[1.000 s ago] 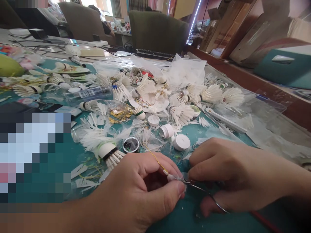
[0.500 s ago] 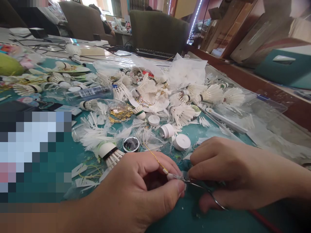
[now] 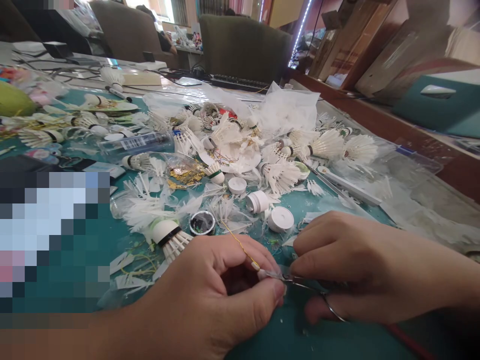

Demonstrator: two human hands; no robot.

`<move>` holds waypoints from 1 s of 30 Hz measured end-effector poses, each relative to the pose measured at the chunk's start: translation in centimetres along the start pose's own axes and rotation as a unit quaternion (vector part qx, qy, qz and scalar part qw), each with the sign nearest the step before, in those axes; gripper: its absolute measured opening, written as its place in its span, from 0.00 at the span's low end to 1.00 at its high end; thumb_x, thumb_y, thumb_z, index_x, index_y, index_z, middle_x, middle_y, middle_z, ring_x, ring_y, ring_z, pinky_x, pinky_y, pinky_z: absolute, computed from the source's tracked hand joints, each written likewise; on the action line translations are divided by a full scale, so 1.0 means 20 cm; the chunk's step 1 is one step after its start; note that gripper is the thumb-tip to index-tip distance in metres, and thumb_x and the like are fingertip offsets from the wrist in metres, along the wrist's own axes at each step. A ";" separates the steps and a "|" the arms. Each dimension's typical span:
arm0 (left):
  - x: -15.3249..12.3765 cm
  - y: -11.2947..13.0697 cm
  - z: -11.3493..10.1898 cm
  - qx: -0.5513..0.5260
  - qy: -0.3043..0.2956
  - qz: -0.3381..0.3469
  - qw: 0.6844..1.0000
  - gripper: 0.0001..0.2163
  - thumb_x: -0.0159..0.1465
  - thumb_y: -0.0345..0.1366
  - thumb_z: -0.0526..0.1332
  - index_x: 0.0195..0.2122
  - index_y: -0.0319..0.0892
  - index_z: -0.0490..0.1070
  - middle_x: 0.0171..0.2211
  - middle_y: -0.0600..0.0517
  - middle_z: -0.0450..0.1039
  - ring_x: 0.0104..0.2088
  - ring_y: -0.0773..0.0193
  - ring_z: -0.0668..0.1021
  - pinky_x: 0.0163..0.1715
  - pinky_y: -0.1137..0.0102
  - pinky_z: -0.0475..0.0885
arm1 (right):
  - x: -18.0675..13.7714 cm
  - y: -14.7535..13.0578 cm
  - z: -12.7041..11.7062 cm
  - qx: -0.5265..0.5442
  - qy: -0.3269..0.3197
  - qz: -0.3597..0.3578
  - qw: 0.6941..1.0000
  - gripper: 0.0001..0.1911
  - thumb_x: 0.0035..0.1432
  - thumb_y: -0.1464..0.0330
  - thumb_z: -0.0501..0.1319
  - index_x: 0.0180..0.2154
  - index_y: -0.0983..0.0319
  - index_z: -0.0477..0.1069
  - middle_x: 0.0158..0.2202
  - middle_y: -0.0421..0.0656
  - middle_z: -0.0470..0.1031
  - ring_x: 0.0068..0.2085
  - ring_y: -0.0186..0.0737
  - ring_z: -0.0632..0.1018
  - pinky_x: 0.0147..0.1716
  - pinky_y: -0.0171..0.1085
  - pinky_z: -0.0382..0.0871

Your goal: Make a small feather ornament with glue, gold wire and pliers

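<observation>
My left hand (image 3: pixel 236 295) pinches a small whitish feather piece (image 3: pixel 267 274) between thumb and fingers. A twisted yellow wire (image 3: pixel 240 243) with a white bit on it runs up and left from that pinch. In my right hand (image 3: pixel 360 265) is a pair of small metal scissors (image 3: pixel 305 286), my thumb through one loop. The blades meet the piece at my left fingertips; how far apart they are I cannot tell. Close by lie a white round cap (image 3: pixel 281 220), a small jar of dark stuff (image 3: pixel 202 223) and a shuttlecock (image 3: pixel 167 232).
Shuttlecocks (image 3: pixel 326 145), loose feathers and clear plastic spread across the green mat (image 3: pixel 292 335). A white dish (image 3: pixel 245 160) holds thin wires. Long tweezers (image 3: pixel 333 185) lie at the right beside a white strip. Behind are a keyboard (image 3: pixel 240 84) and chairs (image 3: pixel 243 47); a person sits far back.
My right thumb and the scissor loop around it have shifted slightly left and up. My left hand and the feather piece stay almost where they were.
</observation>
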State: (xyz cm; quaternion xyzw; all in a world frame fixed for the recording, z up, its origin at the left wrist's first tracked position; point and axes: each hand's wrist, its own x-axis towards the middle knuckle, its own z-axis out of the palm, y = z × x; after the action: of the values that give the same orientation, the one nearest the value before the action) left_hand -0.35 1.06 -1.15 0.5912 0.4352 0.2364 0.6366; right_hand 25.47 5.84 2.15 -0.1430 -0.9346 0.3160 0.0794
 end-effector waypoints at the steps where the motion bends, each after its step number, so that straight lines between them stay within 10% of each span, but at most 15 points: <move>1: 0.00 0.00 0.00 0.001 -0.001 0.003 1.000 0.11 0.66 0.44 0.70 0.30 0.46 0.78 0.34 0.50 0.80 0.38 0.54 0.82 0.31 0.68 0.74 | 0.00 0.00 0.00 0.002 0.000 -0.001 1.000 0.20 0.78 0.60 0.64 0.32 0.62 0.73 0.28 0.36 0.67 0.29 0.33 0.66 0.29 0.36 0.56; 30: 0.07 0.10 0.01 0.012 0.028 0.028 0.999 0.11 0.61 0.48 0.74 0.37 0.47 0.85 0.29 0.53 0.81 0.38 0.53 0.84 0.35 0.67 0.79 | 0.00 -0.02 0.03 -0.095 0.001 0.010 0.995 0.20 0.79 0.59 0.61 0.33 0.62 0.73 0.29 0.36 0.69 0.29 0.36 0.66 0.29 0.41 0.53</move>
State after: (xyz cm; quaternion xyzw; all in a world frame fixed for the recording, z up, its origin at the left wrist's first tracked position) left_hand 0.93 2.52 0.38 0.6037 0.4392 0.2652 0.6102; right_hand 25.32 5.16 1.82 -0.1598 -0.9587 0.2269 0.0627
